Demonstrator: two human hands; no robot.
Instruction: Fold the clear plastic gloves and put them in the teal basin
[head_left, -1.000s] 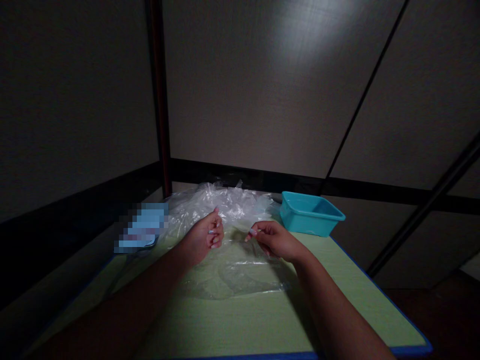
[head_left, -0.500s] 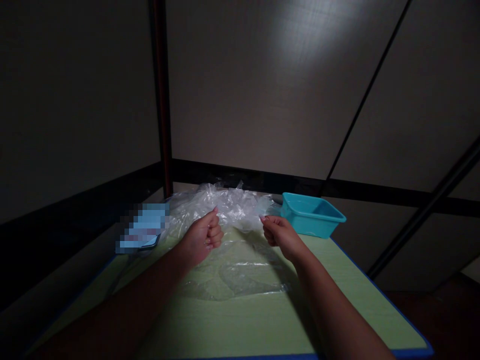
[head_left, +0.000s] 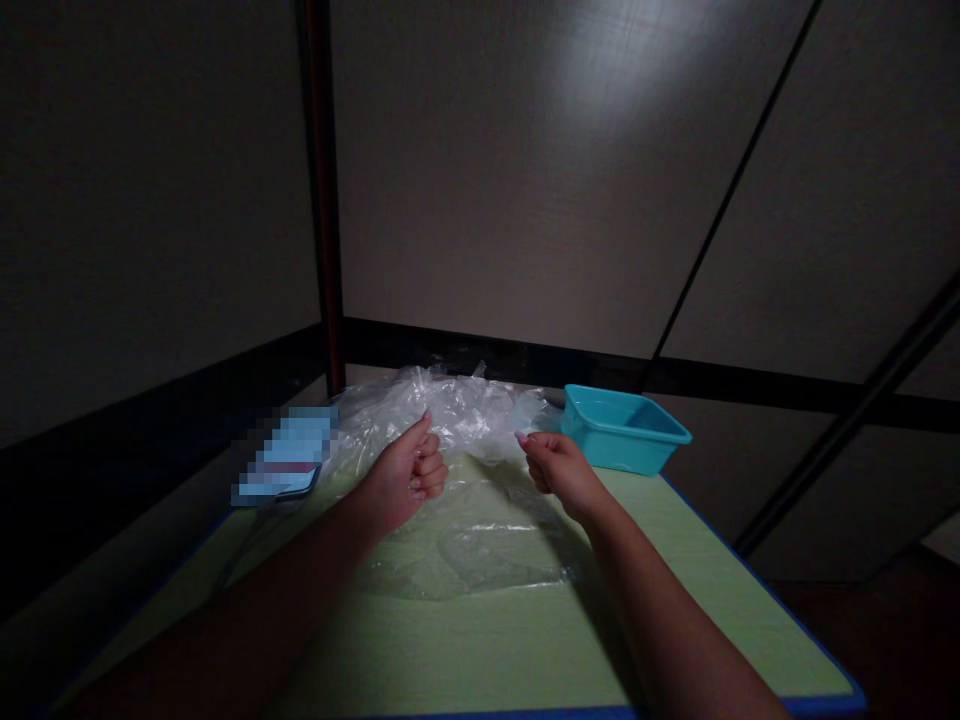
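Observation:
My left hand point(head_left: 409, 472) is closed above the table, fingers curled into the palm and the thumb pointing up and away. Facing it across a small gap, my right hand point(head_left: 562, 468) is also closed, its thumb pressed along the bent forefinger. Whatever either fist may hold is hidden. Beneath and beyond both hands lies clear plastic sheeting, perhaps thin bags point(head_left: 469, 412), crumpled in a heap at the back. A flatter, see-through part point(head_left: 495, 560) spreads over the table towards me.
A turquoise plastic basin point(head_left: 626, 448) stands at the table's back right. At the back left lies a flat object, perhaps a phone point(head_left: 289, 455), blurred by pixels. The pale green table point(head_left: 450, 655) has a blue edge. Dark-framed panels point(head_left: 495, 200) rise behind it.
My left thumb has lifted slightly away from the curled fingers. My right hand has barely shifted. The plastic and the basin stay where they were.

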